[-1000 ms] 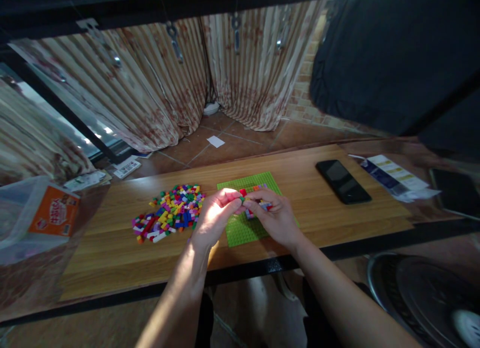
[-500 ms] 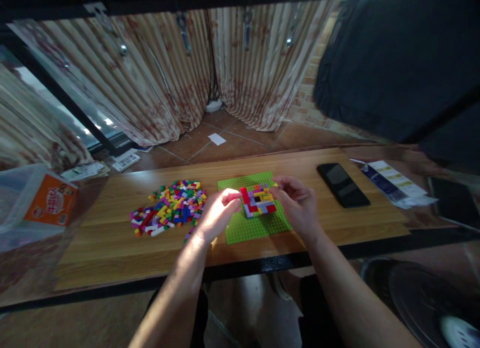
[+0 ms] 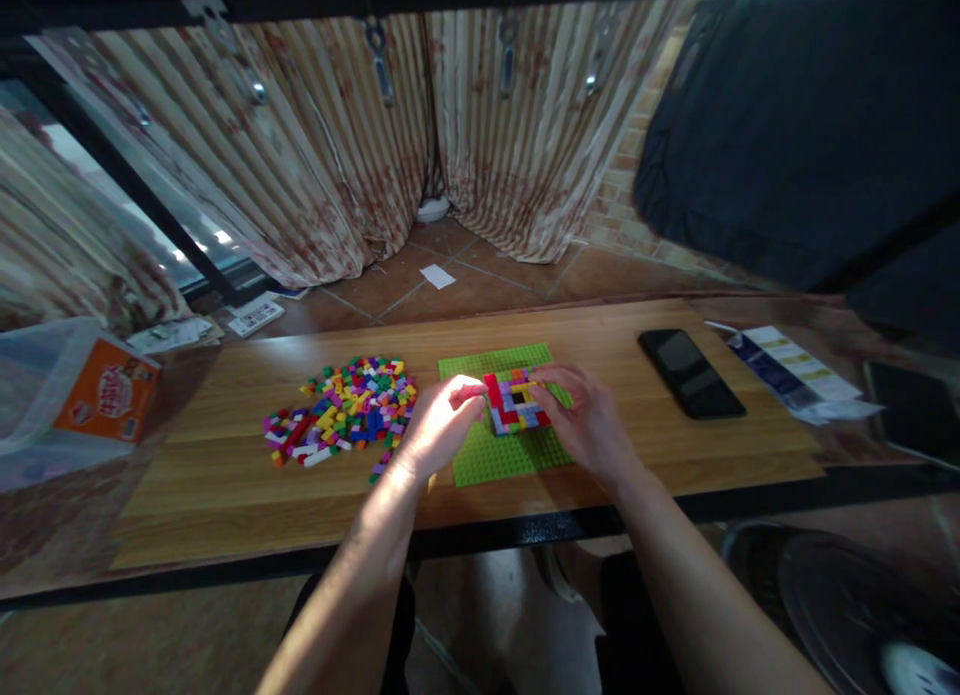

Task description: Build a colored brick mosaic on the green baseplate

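Observation:
A green baseplate [image 3: 491, 458] lies on the wooden table [image 3: 225, 475] in front of me. On it stands a small square build of coloured bricks [image 3: 511, 403] with a dark hole in its middle. My left hand [image 3: 439, 428] rests at the build's left side, fingertips touching its red edge. My right hand [image 3: 587, 418] covers the build's right side, fingers curled on its top and edge. A loose pile of coloured bricks [image 3: 341, 410] lies to the left of the baseplate, near my left hand.
A black phone [image 3: 690, 372] lies on the table to the right, with printed papers [image 3: 795, 370] beyond it. A clear plastic box with an orange label [image 3: 71, 395] stands at the far left. Curtains hang behind the table. A round fan [image 3: 862, 615] sits low at the right.
One second ago both hands were closed over the build. They then parted and showed it. Now my right hand has come back down onto its right side.

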`<state>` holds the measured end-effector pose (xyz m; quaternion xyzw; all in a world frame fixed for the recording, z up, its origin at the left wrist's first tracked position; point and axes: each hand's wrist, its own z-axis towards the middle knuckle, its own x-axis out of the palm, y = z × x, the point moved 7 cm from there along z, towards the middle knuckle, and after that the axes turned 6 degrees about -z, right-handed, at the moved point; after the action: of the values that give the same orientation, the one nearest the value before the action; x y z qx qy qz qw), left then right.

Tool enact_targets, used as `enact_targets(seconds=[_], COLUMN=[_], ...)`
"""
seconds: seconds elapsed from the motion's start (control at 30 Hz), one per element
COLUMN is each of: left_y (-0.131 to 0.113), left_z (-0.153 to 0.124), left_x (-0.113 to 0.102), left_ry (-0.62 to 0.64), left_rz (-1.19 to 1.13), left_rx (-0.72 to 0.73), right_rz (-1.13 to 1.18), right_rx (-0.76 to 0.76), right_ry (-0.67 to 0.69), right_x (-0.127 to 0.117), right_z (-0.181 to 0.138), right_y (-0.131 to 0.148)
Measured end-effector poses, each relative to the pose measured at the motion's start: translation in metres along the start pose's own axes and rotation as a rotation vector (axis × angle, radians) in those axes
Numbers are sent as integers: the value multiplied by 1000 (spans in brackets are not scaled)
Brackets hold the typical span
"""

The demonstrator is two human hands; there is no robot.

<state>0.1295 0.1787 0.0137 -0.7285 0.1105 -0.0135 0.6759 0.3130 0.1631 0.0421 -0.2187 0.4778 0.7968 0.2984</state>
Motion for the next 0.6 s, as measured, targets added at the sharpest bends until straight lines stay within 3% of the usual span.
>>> enact_targets(seconds=[0.2, 0.6], left_y=[-1, 1], left_z=[0, 2], left_x=[-2, -3], left_ry=[-10, -7], left_rz=[30, 140], left_rx=[20, 64], right_rz=[-35, -93], right_rx=[22, -47], right_ry=[14, 123], right_x=[8, 24], right_z=[-4, 0], right_y=[-4, 16])
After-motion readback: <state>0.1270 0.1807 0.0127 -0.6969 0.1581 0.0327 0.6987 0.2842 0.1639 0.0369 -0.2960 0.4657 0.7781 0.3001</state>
